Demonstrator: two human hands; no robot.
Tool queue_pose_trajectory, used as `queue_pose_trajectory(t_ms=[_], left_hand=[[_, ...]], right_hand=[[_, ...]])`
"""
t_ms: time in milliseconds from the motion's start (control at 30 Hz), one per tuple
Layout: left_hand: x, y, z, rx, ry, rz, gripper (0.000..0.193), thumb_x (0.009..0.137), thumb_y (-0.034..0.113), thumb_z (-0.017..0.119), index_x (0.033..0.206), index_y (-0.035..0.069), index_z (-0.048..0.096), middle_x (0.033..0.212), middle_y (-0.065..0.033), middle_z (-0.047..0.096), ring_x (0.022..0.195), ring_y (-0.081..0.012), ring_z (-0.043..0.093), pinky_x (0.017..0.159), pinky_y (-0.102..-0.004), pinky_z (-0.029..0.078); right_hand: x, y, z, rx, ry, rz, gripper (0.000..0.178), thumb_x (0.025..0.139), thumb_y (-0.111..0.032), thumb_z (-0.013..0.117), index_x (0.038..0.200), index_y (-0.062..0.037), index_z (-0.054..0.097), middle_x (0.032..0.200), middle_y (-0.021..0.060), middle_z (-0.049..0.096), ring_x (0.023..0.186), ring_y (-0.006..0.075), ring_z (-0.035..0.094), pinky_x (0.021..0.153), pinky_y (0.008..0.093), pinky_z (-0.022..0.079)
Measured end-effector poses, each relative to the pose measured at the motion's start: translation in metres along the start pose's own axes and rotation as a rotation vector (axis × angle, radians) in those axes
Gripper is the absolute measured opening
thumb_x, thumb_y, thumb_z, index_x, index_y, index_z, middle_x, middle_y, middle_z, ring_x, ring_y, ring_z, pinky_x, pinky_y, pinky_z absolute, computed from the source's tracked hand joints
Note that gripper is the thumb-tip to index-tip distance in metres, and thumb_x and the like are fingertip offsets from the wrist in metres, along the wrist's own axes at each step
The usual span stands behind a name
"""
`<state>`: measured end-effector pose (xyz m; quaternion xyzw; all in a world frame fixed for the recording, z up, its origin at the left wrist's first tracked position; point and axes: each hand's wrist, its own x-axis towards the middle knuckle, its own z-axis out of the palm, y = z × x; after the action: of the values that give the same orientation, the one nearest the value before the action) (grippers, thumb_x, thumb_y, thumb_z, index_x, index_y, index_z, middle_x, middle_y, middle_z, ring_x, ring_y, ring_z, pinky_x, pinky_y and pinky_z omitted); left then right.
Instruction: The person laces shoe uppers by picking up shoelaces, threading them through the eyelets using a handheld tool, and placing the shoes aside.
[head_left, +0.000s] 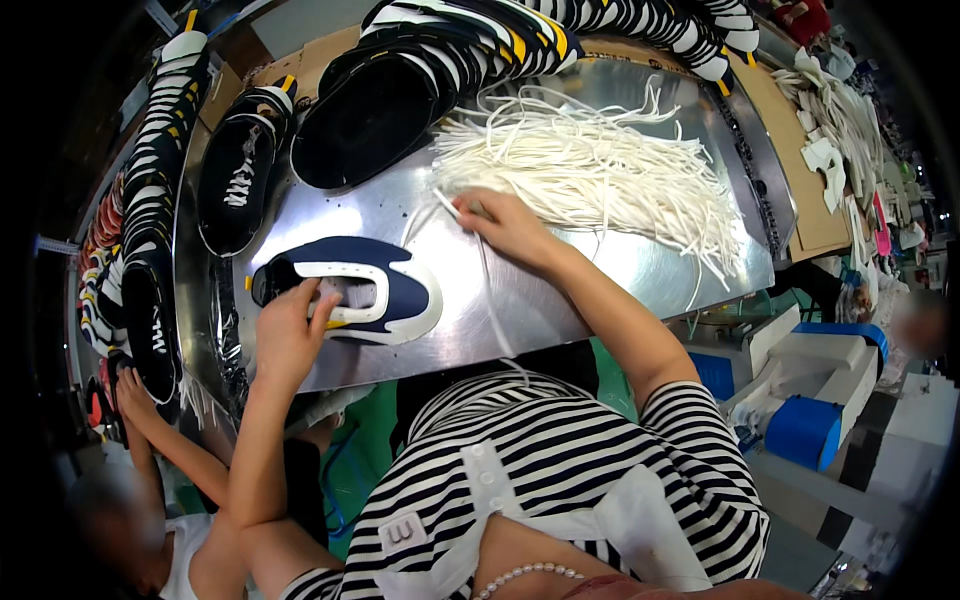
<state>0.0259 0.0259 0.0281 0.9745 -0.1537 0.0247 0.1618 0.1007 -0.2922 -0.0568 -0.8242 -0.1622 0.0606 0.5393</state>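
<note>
A navy and white shoe upper [412, 292] lies on its side on the metal tabletop, its toe pointing right. My left hand [287, 335] grips it near the collar, fingers and thumb at the edge of the opening. Between the fingertips of my right hand [508, 228] is a white shoelace [488, 290], closed in a pinch. The lace hangs from there toward my lap. Just beyond that hand spreads a big heap of white shoelaces [590, 165].
Nested shoe uppers [375, 115] stand at the back, with another upper [238, 185] to their left. A long stack of uppers [150, 225] runs along the left side. A co-worker's hand [133, 395] touches its near end. Cardboard [815, 215] borders the right edge.
</note>
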Motion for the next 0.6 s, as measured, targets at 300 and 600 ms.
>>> queue_pose_trajectory(t_ms=[300,600], left_hand=[[0.019,-0.012,0.02,-0.968,-0.81,-0.82,0.075,0.092,0.07,0.044,0.111,0.0,0.065,0.1,-0.0103,0.067,0.092,-0.0144,0.063,0.085,-0.0245,0.049],[0.013,0.032,0.038,-1.629,-0.442,-0.615,0.06,0.102,0.038,0.044,0.14,-0.009,0.038,0.142,-0.0229,0.046,0.134,-0.03,0.043,0.116,-0.038,0.03]], right_hand=[[-0.025,-0.048,0.071,0.716,-0.118,0.18,0.014,0.093,-0.016,0.064,0.103,-0.0066,0.062,0.075,-0.0021,0.061,0.053,0.0007,0.043,0.047,0.0159,0.031],[-0.024,-0.068,0.06,0.766,-0.049,0.247,0.012,0.095,-0.015,0.062,0.1,-0.0039,0.063,0.077,-0.0003,0.064,0.054,0.0004,0.042,0.047,0.0162,0.03]])
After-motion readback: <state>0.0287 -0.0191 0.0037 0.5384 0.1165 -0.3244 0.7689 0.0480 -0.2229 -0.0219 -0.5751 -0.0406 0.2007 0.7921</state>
